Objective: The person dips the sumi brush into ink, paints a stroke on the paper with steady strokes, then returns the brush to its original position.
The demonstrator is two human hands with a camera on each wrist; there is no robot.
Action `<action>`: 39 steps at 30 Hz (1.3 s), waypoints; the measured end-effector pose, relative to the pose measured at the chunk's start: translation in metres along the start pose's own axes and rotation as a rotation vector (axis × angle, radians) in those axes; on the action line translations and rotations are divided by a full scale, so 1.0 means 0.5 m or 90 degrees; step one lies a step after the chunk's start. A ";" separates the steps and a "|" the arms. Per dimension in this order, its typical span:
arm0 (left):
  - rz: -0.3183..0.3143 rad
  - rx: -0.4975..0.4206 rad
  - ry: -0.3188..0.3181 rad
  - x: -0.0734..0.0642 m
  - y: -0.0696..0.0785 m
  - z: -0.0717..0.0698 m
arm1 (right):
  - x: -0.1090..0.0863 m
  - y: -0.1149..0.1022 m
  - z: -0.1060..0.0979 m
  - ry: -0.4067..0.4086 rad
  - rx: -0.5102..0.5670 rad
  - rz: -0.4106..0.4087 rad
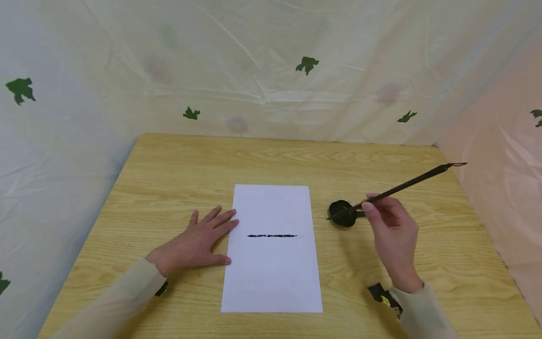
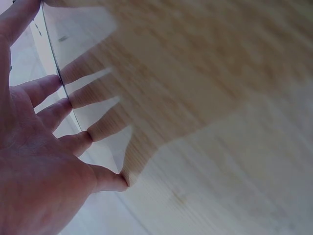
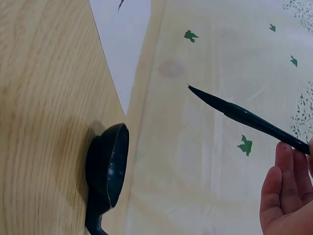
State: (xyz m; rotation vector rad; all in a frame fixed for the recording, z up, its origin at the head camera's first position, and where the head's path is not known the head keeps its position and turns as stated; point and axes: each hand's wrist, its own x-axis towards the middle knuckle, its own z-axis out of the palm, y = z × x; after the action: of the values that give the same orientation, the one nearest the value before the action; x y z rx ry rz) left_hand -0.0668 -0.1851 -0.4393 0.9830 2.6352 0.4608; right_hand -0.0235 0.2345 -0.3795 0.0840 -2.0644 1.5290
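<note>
My right hand [image 1: 394, 230] pinches a dark writing brush [image 1: 406, 184], held slanting with its tip toward the left. In the right wrist view the brush [image 3: 244, 117] has a pointed black tip, raised above a small black ink dish [image 3: 105, 166] with a handle. From the head view this ink dish [image 1: 344, 219] lies just right of a white paper sheet [image 1: 273, 282]. One black horizontal stroke [image 1: 272, 236] crosses the sheet's middle. Spread flat, my left hand [image 1: 192, 245] rests with fingertips and thumb on the sheet's left edge; the left wrist view shows the same hand [image 2: 44, 156].
A wood-grain table [image 1: 178, 165] carries everything. Pale curtains [image 1: 254, 70] with green bird-like shapes hang behind it and along both sides. Black wrist straps show at both sleeves.
</note>
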 end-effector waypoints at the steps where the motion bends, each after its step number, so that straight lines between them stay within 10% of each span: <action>1: -0.001 -0.001 0.000 0.000 0.000 0.000 | 0.001 0.000 -0.003 0.005 -0.001 0.002; 14: -0.006 -0.001 -0.001 0.000 -0.001 0.003 | 0.005 0.003 -0.044 0.064 -0.021 -0.021; 23: -0.005 0.011 0.001 0.000 -0.002 0.004 | 0.008 0.007 -0.070 0.092 0.134 -0.034; 39: -0.002 0.019 0.002 0.002 -0.003 0.002 | 0.014 0.017 -0.120 0.084 0.177 -0.037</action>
State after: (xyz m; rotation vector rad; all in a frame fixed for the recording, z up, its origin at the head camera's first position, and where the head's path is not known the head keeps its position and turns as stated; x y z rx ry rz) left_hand -0.0682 -0.1851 -0.4407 0.9882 2.6532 0.4232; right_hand -0.0085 0.2932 -0.3723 0.1422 -1.7243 1.7283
